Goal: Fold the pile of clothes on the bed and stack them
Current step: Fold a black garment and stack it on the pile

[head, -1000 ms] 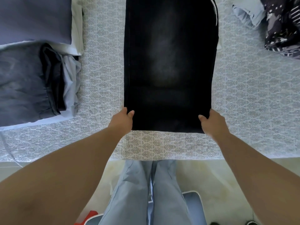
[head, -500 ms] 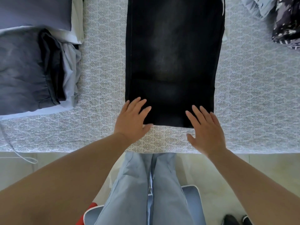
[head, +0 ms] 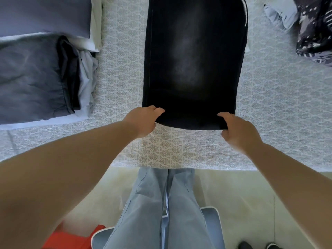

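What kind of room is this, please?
Most likely a bedroom. A person stands at a bed with a patterned cover, folding black trousers on it, with folded clothes stacked on the left and unfolded ones at the far right.

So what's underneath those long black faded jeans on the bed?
The black faded jeans lie on the grey-patterned white bedspread. A white strip peeks out at their right edge; the rest underneath is covered.

Both forearms are bare, with no sleeves, watch or rings showing on the left hand (head: 142, 121) or right hand (head: 238, 132). The legs wear loose, pale blue jeans (head: 161, 209).
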